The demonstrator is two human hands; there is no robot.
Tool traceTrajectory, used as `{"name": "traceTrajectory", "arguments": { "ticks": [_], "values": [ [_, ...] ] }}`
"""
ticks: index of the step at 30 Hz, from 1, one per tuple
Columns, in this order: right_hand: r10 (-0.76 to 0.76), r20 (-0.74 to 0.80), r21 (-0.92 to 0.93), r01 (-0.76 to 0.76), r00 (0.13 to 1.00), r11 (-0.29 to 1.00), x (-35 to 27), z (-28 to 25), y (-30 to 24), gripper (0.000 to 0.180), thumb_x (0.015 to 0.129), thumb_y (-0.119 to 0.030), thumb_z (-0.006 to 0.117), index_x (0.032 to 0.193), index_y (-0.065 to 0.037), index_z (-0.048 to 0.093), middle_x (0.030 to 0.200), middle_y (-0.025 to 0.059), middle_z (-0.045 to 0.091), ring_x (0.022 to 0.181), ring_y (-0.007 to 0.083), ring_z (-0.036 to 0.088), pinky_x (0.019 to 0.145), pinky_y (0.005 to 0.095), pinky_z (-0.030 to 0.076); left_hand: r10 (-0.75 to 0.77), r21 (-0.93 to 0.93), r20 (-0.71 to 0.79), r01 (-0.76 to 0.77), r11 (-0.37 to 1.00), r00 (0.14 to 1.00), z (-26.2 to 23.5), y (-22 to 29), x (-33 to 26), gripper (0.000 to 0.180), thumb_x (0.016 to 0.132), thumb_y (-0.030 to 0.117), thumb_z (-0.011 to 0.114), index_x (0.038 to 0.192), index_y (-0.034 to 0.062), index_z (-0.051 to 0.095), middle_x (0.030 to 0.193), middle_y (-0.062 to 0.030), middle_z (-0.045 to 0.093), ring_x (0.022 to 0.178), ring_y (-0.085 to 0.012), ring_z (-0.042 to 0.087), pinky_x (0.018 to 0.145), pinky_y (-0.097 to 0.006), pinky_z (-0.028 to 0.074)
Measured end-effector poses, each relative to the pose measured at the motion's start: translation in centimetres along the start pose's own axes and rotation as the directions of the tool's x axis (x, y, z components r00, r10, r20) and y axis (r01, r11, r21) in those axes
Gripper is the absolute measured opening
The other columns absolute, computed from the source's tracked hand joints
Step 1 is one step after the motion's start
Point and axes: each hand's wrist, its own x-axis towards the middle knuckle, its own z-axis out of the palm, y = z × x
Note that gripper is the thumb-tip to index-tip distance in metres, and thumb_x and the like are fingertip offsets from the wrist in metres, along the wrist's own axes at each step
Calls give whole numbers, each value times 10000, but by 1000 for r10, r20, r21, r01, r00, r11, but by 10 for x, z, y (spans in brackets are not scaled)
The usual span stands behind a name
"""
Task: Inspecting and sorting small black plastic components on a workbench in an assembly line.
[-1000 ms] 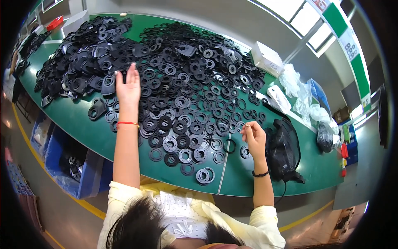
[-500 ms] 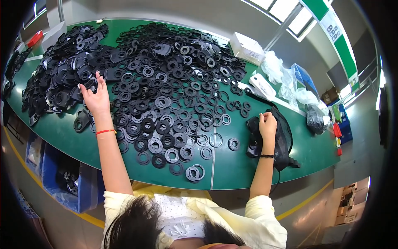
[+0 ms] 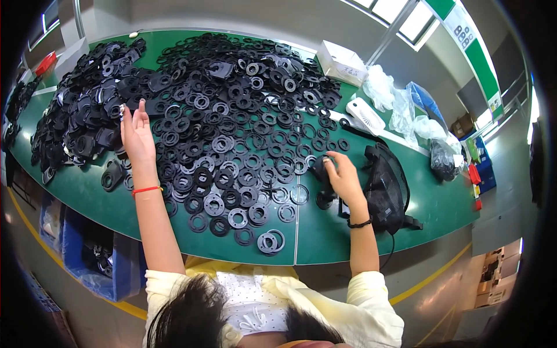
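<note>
Across the view, a green table (image 3: 325,240). From its far edge almost to its near edge, through the middle, a broad spread of black rings (image 3: 223,142), piled deep at the back and looser at the front. Toward the left edge, a heap of black plates (image 3: 87,110) with round openings. Below the near edge, at the left, a blue bin (image 3: 129,261). On the right half, toward the near edge, a slumped black mesh bag (image 3: 389,185). At the far edge, right of the rings, a white box (image 3: 342,62). At the border between plates and rings, the left hand (image 3: 138,138), palm up, thumb standing off from the fingers. Left of the mesh bag, the right hand (image 3: 346,177), back upward, fingers bent and clamped on a dark piece (image 3: 321,168), just left of the fingertips and partly under them, near the right fringe of the rings. Closer to the near edge, a lone ring (image 3: 324,201), partly covered. Hard to make out: most plates, buried under one another; the bin's contents, in shadow and cut off by the table; the kind of dark piece, half hidden by the fingers. Cannot tell whether touching the table, nor whether the left fingertips meet the heap behind.
</note>
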Motion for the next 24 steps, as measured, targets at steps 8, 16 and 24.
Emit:
{"name": "traceTrajectory", "arguments": {
  "ticks": [8, 16, 24],
  "values": [
    [270, 179, -501, -149, 946, 853, -28, -45, 32, 468, 709, -357, 758, 972, -13, 578, 888, 194, 589, 829, 356, 598, 728, 421, 494, -114, 503, 538, -210, 838, 835, 49, -50, -71, 379, 914, 122, 558, 1252, -5, 445, 1035, -69, 544, 915, -117, 566, 839, -249, 463],
    [165, 364, -277, -63, 917, 959, -16, -36, 27, 433, 647, -200, 775, 990, -31, 571, 853, 153, 569, 778, 280, 579, 713, 354, 488, -462, 653, 732, -323, 685, 500, 70, -76, -161, 245, 856, 96, 585, 1095, 40, 574, 950, -95, 591, 850, -167, 608, 733, -282, 495],
    [95, 383, -67, -75, 919, 995, -10, -24, 22, 378, 665, -122, 772, 901, -10, 498, 701, 71, 550, 588, 161, 567, 530, 277, 452, -562, 543, 818, -486, 685, 121, 65, -81, -195, 221, 835, 109, 595, 1048, 47, 600, 989, -110, 581, 919, -262, 584, 805, -360, 466]
  ]
}}
